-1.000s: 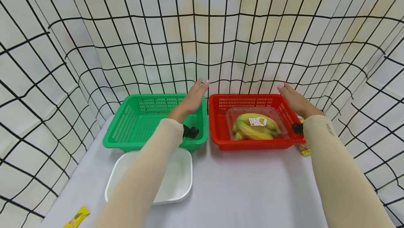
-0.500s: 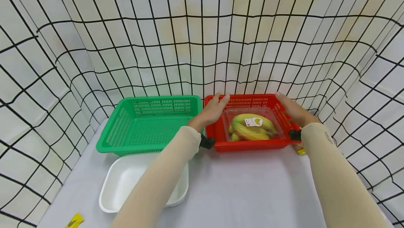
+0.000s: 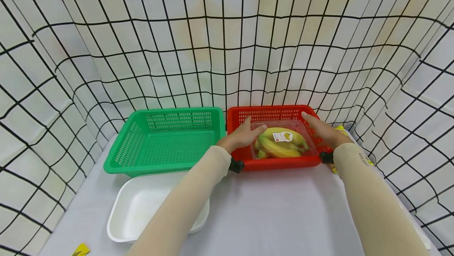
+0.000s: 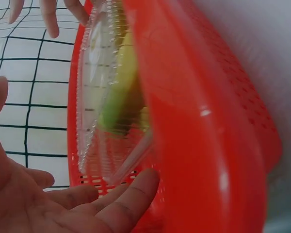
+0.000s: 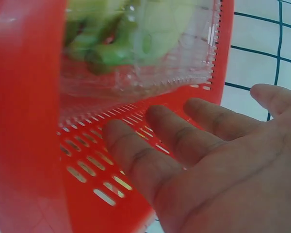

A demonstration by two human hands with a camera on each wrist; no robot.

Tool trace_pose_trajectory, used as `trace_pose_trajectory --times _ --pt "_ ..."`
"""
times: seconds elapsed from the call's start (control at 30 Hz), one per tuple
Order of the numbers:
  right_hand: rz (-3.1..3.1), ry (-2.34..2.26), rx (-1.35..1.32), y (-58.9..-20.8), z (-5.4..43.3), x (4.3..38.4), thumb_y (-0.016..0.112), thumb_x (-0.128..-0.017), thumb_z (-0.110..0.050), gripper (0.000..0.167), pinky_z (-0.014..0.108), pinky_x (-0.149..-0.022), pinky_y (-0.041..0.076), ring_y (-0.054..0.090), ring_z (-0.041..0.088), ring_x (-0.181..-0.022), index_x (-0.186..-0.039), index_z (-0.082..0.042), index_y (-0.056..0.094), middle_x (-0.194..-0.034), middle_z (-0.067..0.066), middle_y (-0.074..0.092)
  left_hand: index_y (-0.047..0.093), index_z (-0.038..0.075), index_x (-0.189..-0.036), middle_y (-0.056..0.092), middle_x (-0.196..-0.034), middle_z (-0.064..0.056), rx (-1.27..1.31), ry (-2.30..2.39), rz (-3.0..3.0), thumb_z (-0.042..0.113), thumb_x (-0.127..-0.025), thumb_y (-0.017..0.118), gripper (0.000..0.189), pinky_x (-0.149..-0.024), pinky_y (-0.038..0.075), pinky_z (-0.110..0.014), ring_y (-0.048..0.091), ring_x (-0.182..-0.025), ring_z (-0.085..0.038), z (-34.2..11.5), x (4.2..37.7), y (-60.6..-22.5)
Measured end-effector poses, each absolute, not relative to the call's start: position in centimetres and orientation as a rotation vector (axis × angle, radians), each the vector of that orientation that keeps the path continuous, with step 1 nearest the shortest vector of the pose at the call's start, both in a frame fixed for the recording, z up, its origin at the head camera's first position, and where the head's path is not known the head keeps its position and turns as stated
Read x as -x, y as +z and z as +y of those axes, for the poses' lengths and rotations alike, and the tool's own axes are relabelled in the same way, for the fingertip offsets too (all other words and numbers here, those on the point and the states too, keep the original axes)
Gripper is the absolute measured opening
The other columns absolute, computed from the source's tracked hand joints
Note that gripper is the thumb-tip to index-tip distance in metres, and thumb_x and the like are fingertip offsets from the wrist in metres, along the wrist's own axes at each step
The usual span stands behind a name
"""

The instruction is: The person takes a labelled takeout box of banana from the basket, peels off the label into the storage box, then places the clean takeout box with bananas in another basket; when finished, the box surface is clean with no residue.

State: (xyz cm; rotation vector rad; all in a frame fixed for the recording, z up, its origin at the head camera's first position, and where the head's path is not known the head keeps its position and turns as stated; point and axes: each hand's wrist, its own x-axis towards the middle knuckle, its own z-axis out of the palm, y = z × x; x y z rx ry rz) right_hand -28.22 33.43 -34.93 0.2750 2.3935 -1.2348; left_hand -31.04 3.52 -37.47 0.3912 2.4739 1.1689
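The left hand (image 3: 244, 134) and right hand (image 3: 324, 132), fingers extended and gripping nothing, flank a clear box (image 3: 283, 123) of bananas (image 3: 280, 148) inside a red basket (image 3: 280, 164). On the bench (image 3: 280, 212), a green basket (image 3: 156, 168) stands beside the red one, with a white tray (image 3: 117, 218) before it

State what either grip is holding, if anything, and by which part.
Nothing is held: the left grip and right grip are unclosed, flanking the banana box in the red basket.
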Motion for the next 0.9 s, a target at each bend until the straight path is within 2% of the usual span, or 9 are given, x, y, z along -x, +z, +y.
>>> trace_pose_trajectory --times 0.1,0.33,0.4,0.6,0.9 --pt "2.382 -1.220 -0.304 -35.2 33.3 28.1 0.040 -0.082 -0.096 0.125 0.073 -0.112 0.035 0.008 0.052 -0.152 -0.169 -0.016 -0.002 -0.170 0.025 0.007 0.003 0.009 -0.168 0.023 -0.171 -0.015 -0.396 1.125 2.476 0.060 -0.102 0.054 0.098 -0.123 0.028 -0.059 0.025 -0.156 -0.035 3.8 30.9 -37.9" --pt "2.367 -1.197 -0.236 -36.0 33.2 28.2 0.041 -0.087 -0.091 0.115 0.071 -0.112 0.036 0.013 0.048 -0.151 -0.167 -0.015 0.012 -0.166 0.023 0.017 0.003 0.008 -0.168 0.021 -0.172 -0.016 -0.422 1.117 2.464 0.053 -0.100 0.062 0.101 -0.125 0.024 -0.057 0.022 -0.158 -0.034 4.2 30.8 -38.5" --pt "2.370 -1.178 -0.220 -36.1 33.3 28.2 0.042 -0.087 -0.090 0.115 0.071 -0.111 0.038 0.013 0.049 -0.150 -0.168 -0.016 0.007 -0.167 0.024 0.014 0.003 0.008 -0.168 0.020 -0.172 -0.015 -0.428 1.123 2.463 0.053 -0.099 0.065 0.103 -0.125 0.025 -0.056 0.021 -0.158 -0.034 4.3 30.8 -38.6" --pt "2.437 -1.094 -0.096 -36.8 33.4 28.6 0.047 -0.096 -0.077 0.110 0.075 -0.115 0.027 0.005 0.052 -0.153 -0.168 -0.015 -0.008 -0.173 0.024 -0.002 0.006 0.007 -0.167 0.024 -0.170 -0.015 -0.441 1.087 2.486 0.053 -0.093 0.073 0.110 -0.123 0.029 -0.055 0.025 -0.156 -0.032 4.7 30.9 -38.8" --pt "2.403 -1.138 -0.073 -37.5 33.5 28.8 0.062 -0.098 -0.058 0.109 0.068 -0.115 0.035 0.018 0.049 -0.148 -0.167 -0.012 -0.009 -0.166 0.027 0.016 0.007 0.005 -0.166 0.034 -0.164 -0.016 -0.454 1.094 2.481 0.044 -0.086 0.083 0.117 -0.120 0.038 -0.051 0.036 -0.148 -0.031 5.1 30.7 -39.0"
